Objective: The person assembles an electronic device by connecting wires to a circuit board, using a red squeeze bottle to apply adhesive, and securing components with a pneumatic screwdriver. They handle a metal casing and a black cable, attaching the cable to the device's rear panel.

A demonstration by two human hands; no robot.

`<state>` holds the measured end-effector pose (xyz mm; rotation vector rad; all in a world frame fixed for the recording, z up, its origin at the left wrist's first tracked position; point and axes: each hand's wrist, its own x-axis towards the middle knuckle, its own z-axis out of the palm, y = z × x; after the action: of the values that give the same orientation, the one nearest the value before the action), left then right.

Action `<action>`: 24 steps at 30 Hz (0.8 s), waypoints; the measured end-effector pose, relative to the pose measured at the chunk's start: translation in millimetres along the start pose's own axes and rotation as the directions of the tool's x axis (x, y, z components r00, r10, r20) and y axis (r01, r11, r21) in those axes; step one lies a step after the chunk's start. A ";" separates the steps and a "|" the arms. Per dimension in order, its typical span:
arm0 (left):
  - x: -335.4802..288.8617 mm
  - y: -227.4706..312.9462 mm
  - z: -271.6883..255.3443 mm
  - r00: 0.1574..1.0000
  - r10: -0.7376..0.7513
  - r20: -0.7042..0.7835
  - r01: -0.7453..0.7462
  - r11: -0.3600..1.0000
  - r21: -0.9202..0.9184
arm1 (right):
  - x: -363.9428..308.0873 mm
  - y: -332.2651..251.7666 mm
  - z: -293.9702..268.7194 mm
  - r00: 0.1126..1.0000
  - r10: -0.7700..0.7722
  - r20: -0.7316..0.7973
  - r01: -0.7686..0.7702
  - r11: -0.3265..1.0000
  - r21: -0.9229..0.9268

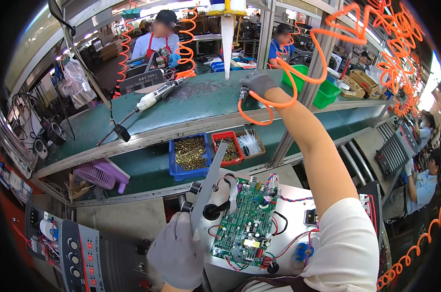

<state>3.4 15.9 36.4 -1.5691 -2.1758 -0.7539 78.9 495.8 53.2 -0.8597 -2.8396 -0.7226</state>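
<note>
A grey work glove covers my left hand [179,250], closed on the lower end of a narrow grey metal panel [209,182], which stands tilted with black knobs on its left side. Beside it lies a green circuit board [247,221] with wires, fixed on a silver metal plate [291,194]. My right hand [258,82], also gloved, reaches far forward over the green shelf. Its fingers are closed round an air tool whose body they hide; a metal hose fitting [244,92] shows below them, joined to an orange coiled hose [259,120].
A blue bin [171,168] and a red bin [240,155] of brass-coloured parts stand under the shelf [196,104]. Another air tool [150,100] lies on it. A welding-machine unit [74,253] is at lower left. Green bins [327,95] stand right; co-workers [157,41] sit opposite.
</note>
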 end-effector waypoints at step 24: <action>-5.0 -13.9 7.9 1.000 -0.007 0.016 0.007 1.000 0.023 | -432.4 -134.4 -254.1 0.615 0.030 0.788 0.204 0.959 -0.196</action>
<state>-7.9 13.5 24.3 -1.5627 -2.1951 -0.7187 355.2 62.7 129.4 -1.3775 -3.6337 -0.9421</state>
